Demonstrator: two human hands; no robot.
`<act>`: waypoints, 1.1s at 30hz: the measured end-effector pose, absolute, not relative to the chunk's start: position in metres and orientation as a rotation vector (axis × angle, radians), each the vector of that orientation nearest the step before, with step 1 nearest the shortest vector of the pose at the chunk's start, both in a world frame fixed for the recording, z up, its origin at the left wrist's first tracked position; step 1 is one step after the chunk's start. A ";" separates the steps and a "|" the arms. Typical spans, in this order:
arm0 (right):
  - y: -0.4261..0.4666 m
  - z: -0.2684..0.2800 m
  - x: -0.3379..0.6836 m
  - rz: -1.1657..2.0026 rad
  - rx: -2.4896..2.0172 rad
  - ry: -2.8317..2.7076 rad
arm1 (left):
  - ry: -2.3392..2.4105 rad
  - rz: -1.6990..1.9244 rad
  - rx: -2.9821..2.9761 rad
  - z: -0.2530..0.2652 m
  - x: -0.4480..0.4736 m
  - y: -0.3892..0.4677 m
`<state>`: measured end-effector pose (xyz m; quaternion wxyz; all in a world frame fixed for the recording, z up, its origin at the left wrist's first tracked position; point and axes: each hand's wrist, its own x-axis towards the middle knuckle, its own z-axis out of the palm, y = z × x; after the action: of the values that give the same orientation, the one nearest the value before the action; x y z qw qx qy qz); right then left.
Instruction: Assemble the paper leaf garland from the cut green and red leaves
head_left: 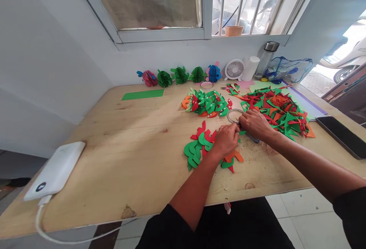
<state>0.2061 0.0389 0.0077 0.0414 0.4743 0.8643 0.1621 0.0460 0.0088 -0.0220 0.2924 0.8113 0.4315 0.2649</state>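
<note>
**Both hands together over the right half of the table, grip contents hidden**

Left hand (227,141) and right hand (254,123) meet at the fingertips, fingers curled in close. Grip looks narrow on both; can't tell what's pinched, fingers block it.

Near pile of paper cut-outs (195,150), green, red and orange: under and left of the left hand, on the table (114,157). Grey ring (228,117) is just beyond the fingers. Blue-grey object (254,139) is partly hidden by the right forearm; can't identify.

Far pile of cut-outs with pale marks (210,103) sits beyond the hands, slightly left. Big scrap heap (281,114) is right of the right hand, phone (343,135) further right.

Far edge, left to right: pink, green and blue folded-paper figures (180,75), small white fan (234,69), white cylinder (251,69), bottle (264,61), clear pouch (293,70). Green paper strip (143,94) lies far left. White power bank (57,169), cable attached, is at the near left.
</note>
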 end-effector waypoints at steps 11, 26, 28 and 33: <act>0.049 -0.005 0.223 -0.405 2.274 2.641 | 1.149 0.719 2.117 -0.025 0.047 0.010; 0.038 -0.007 0.218 0.217 1.924 2.742 | 1.144 0.688 2.123 -0.021 0.045 0.008; 0.037 -0.007 0.216 0.385 1.798 2.743 | 1.134 0.692 2.131 -0.021 0.045 0.008; 0.036 -0.006 0.216 0.588 1.586 2.766 | 1.171 0.668 2.131 -0.021 0.046 0.008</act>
<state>0.2156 0.0359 -0.0064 -0.0504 0.4885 0.8520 0.1812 0.0456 0.0083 -0.0206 0.3049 0.8049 0.4422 0.2523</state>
